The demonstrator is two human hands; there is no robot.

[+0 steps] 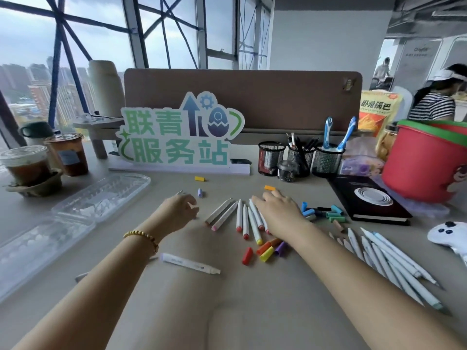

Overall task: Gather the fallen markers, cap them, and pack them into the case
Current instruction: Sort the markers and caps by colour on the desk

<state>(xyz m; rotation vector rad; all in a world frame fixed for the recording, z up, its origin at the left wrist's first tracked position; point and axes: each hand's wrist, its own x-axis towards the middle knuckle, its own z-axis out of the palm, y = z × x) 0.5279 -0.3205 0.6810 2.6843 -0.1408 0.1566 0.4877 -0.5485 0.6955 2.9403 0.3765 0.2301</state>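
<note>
While uncapped markers (242, 219) lie fanned at the middle of the tabletop (227, 311) with loose caps (265, 250) just beside them, the clear case (75, 215) sits open toward the left edge, its contents impossible to tell. The right hand (278, 213) rests flat on the fan, fingers straight. The left hand (180, 210) hovers beside it, fingers curled, pinching something small.

Beige desk (252, 311) — markers (249, 219), caps (267, 250), case (75, 218)
</note>
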